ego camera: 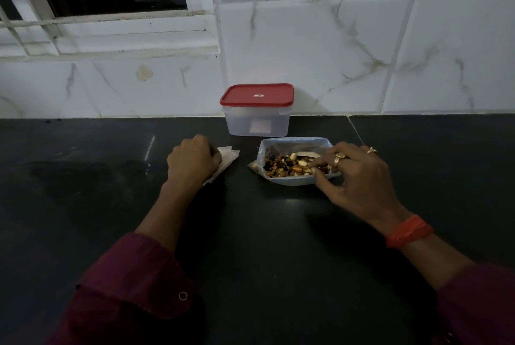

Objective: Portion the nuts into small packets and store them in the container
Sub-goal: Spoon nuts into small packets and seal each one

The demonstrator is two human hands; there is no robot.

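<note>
Pinching nuts [287, 166] in the bag [292, 144] with the right hand [355, 177]. Gripping the packet [228, 160] just leftward with the left hand [192, 162].

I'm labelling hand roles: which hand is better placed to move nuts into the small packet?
Right. The right hand pinches nuts with its fingertips inside the open bag, while the left hand grips the small packet beside the bag, ready to receive them.

Single head-worn wide-angle view, forward and down, close over the counter [250, 233], facing the wall [362, 37]
</note>
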